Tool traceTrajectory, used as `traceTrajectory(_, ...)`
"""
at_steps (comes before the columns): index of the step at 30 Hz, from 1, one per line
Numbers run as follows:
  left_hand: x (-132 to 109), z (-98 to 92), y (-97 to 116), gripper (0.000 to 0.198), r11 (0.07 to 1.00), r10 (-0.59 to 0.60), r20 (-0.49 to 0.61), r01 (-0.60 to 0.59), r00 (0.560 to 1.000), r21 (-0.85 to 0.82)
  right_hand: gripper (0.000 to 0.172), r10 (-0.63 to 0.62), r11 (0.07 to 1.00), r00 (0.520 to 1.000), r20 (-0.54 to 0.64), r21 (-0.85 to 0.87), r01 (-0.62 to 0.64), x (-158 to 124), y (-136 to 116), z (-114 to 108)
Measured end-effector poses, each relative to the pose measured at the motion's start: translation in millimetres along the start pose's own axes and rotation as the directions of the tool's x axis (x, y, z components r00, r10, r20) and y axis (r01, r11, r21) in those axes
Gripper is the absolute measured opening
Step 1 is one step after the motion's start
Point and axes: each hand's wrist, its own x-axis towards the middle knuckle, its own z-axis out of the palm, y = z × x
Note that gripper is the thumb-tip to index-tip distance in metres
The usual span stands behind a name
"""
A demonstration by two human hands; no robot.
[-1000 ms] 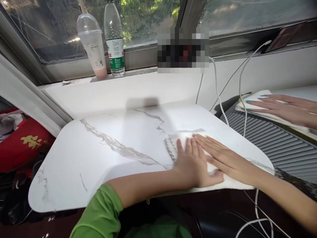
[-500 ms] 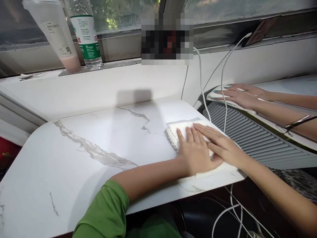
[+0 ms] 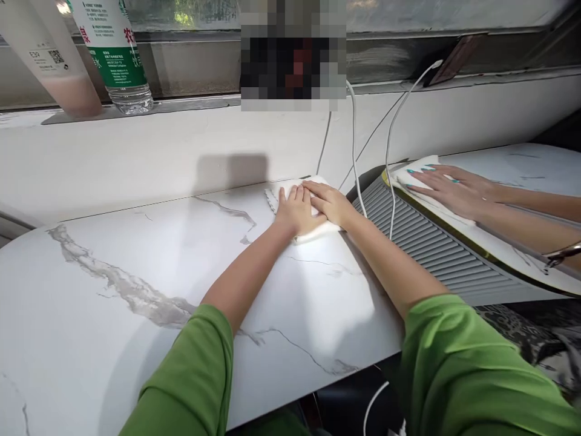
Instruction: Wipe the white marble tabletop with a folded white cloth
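A folded white cloth [image 3: 316,234] lies at the far right corner of the white marble-patterned tabletop [image 3: 149,369], close to the wall. My left hand [image 3: 297,213] rests flat on it, fingers stretched toward the wall. Just to the right, my right hand [image 3: 332,204] also presses flat on the cloth, its fingers close to those of my left. Both hands are open, palms down, and cover much of the cloth.
A drink cup [image 3: 59,66] and a water bottle [image 3: 115,60] stand on the sill. White cables [image 3: 356,145] hang at the right. Another person's hands [image 3: 447,188] lie on a second cloth [image 3: 454,211] on the neighbouring table, beside grey ridged panelling [image 3: 408,242].
My hands and the cloth have slid away from the table's near right edge to its far corner by the wall. The view has shifted. The other person's hands have moved slightly with their cloth.
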Motion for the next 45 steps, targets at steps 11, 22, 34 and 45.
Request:
traceTrajectory(11, -46.1, 8.8, 11.6, 0.075, 0.999, -0.047, -0.159, 0.048, 0.986, 0.006, 0.057, -0.020, 1.000, 0.998, 0.062, -0.006, 0.020, -29.0, -33.3, -0.8)
traceTrajectory(22, -195.1, -14.4, 44.5, 0.076, 0.998, 0.060, -0.063, -0.060, 0.996, -0.003, 0.057, -0.071, 0.990, 0.991, 0.116, -0.114, 0.085, -153.6, -145.3, -6.7)
traceTrajectory(34, -227.6, -42.5, 35.0, 0.067, 0.983, 0.004, 0.192, 0.031, 0.981, -0.179, 0.054, -0.062, 0.995, 0.993, 0.103, -0.066, 0.069, -165.2, -183.7, 2.3)
traceTrajectory(45, -127.4, -30.7, -76.7, 0.054, 0.950, -0.299, -0.067, 0.289, 0.952, -0.121, 0.050, 0.055, 0.998, 0.998, 0.013, 0.029, -0.055, -3.5, -173.8, 55.0)
